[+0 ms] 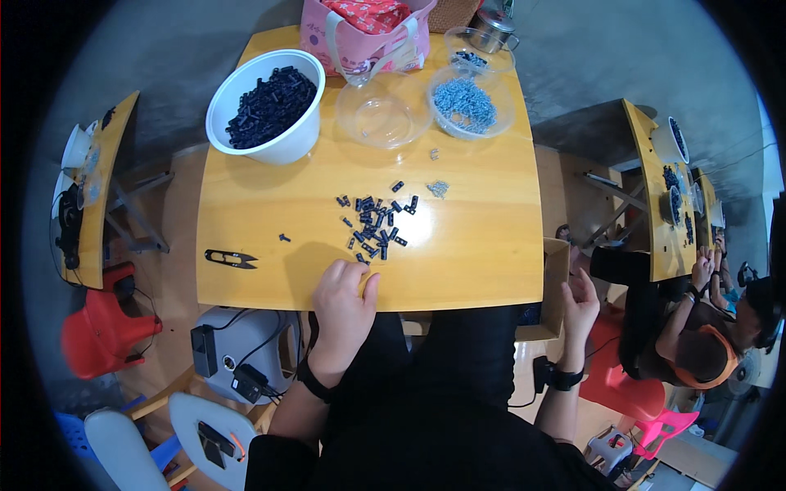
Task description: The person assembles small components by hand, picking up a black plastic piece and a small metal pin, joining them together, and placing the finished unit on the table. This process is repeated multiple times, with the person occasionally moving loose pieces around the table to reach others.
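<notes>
My left hand [344, 296] rests at the table's front edge, fingers curled, the thumb to their right. Whatever they may hold is hidden. Just beyond its fingertips lies a loose pile of small black plastic pieces [378, 221], some with metal parts in them. Off the table's right side, my right hand [582, 303] hangs beside an open cardboard box [555, 286]. Its fingers are apart and nothing shows in them. Small silver metal parts [438, 189] form a little heap behind the black pieces. Black thread snips [231, 259] lie to the left.
At the back stand a white tub [315, 123] of black pieces, a clear empty bowl [383, 114], a bowl [471, 102] of silver parts and a pink bag [377, 41]. A grey stool [270, 360] is below left. Another person [696, 344] sits at the right.
</notes>
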{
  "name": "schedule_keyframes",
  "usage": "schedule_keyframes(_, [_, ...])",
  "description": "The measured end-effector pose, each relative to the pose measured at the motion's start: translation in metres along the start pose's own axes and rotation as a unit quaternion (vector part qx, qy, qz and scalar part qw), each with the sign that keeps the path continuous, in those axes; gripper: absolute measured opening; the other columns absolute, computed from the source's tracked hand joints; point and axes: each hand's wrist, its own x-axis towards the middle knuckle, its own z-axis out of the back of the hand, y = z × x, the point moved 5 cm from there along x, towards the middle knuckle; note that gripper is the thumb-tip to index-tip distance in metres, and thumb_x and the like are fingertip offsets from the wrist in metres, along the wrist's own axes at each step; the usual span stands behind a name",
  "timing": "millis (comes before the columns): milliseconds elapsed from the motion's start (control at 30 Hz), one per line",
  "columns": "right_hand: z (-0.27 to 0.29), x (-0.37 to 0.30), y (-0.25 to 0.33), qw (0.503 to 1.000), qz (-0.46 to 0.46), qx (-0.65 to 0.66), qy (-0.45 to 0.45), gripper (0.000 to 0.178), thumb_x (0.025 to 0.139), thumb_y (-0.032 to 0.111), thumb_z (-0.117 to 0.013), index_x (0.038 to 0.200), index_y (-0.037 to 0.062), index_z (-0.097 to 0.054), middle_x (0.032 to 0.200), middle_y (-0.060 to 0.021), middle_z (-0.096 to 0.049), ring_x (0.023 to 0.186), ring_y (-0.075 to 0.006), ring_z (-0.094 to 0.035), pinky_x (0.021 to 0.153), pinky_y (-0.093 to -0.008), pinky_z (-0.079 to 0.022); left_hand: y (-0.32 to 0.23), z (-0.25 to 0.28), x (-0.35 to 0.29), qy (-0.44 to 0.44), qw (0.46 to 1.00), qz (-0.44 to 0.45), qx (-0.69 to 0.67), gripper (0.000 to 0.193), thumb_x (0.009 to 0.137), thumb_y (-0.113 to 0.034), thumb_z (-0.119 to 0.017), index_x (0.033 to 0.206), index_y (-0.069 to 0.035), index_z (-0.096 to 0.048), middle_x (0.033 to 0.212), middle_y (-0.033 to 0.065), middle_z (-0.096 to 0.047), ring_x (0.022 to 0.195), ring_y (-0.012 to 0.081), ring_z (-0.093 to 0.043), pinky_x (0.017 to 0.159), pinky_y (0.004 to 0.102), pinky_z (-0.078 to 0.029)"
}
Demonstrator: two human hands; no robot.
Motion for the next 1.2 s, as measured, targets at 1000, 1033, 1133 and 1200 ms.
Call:
schedule_keyframes(1000, [-0.171,0.027,0.185,0.894,0.04,0.363,0.261,0.006,0.075,0.003,-0.063,0.077,-0.0012,-0.058,0.068,-0.0058,-0.06,0.06,-0.012,-0.057,0.056,-0.024,-0.045,-0.025,-0.037,0.126,0.166,0.973,-0.052,0.153,0.013,0.07,-0.007,-0.066,0.079,0.0,-0.06,0.078,0.0144,-0.06,0.072,0.0321,-0.058,0.064,0.0381,-0.045])
schedule_keyframes(1033, [-0.172,0.026,0.174,0.874,-0.006,0.393,0.287,0.007,0.076,0.004,-0.063,0.077,-0.0014,-0.058,0.068,-0.0042,-0.06,0.062,-0.009,-0.056,0.056,-0.0222,-0.045,-0.025,-0.046,0.13,0.169,0.972,-0.059,0.155,0.013,0.07,-0.007,-0.066,0.079,0.0,-0.06,0.078,0.0144,-0.06,0.072,0.0321,-0.058,0.064,0.0381,-0.045])
schedule_keyframes(1133, [-0.173,0.025,0.157,0.88,-0.021,0.361,0.308,0.007,0.078,0.003,-0.064,0.079,-0.0016,-0.059,0.071,-0.0026,-0.061,0.064,-0.0056,-0.055,0.058,-0.0193,-0.045,-0.018,-0.068,0.134,0.194,0.962,-0.07,0.177,0.013,0.07,-0.006,-0.066,0.079,0.0,-0.06,0.076,0.0149,-0.06,0.072,0.0317,-0.059,0.064,0.0389,-0.045])
schedule_keyframes(1200, [-0.177,0.025,0.156,0.907,0.023,0.291,0.303,0.007,0.077,0.002,-0.067,0.081,-0.001,-0.061,0.071,-0.0014,-0.061,0.064,-0.0049,-0.055,0.059,-0.0181,-0.046,-0.011,-0.072,0.137,0.178,0.97,-0.067,0.152,0.013,0.069,-0.005,-0.066,0.078,0.001,-0.059,0.072,0.0154,-0.06,0.068,0.0311,-0.059,0.061,0.0377,-0.046])
